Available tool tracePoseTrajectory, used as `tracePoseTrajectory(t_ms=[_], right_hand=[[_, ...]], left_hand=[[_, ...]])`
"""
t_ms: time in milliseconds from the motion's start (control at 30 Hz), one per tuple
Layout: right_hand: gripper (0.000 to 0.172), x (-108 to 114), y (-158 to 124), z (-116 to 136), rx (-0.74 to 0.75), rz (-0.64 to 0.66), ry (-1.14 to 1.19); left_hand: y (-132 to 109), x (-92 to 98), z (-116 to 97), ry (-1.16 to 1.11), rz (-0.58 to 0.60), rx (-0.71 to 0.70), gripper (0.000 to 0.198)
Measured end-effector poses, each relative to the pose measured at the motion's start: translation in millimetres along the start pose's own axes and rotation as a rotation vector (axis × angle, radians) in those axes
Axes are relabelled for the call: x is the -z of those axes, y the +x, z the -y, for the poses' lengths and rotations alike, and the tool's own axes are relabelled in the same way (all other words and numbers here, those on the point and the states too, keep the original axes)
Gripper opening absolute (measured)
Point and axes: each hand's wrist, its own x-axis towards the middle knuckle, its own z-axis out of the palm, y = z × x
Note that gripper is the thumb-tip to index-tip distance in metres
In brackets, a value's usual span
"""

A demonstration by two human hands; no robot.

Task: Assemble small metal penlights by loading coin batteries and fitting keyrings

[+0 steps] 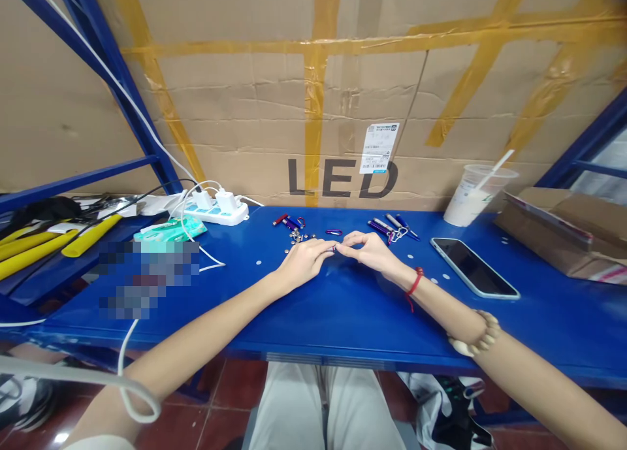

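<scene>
My left hand [304, 262] and my right hand [371, 253] meet over the blue table [333, 319], fingertips pinched together. Between them is a small, dark, shiny piece [335, 248], mostly covered by the fingers and too small to name. Just behind the fingers lies a purple carabiner clip [334, 232]. Beyond my left hand are small red and purple metal tubes [289, 222] beside several button-sized metal pieces [296, 236]. Past my right hand rests a group of small purple and silver tubes with clips [393, 227], resembling keychain flashlights.
On the right are a phone [474, 268], a plastic cup with a straw [473, 198] and an open cardboard box [563, 241]. A white power strip [215, 209] with cables and a green packet [170, 230] sit left. A large taped carton [255, 123] stands behind.
</scene>
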Motion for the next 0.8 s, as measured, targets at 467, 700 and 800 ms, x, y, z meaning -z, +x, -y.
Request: tracePoseTrajectory(t_ms=[467,700,800], right_hand=[[0.036,11.1,9.1,-12.8,0.088,-0.194,-0.223],[0.032,1.8,9.3,-30.5,0.35,0.122,-0.532],[0.025,-1.2,10.4,-31.9,0.354,0.146,-0.546]], left_hand=[[11.8,5.7,-5.9,-0.397,-0.122,0.421,0.018],[14.4,8.3,6.2,-0.514,-0.22,0.534,0.026],[15.0,6.3,3.9,-0.596,-0.219,0.503,0.026]])
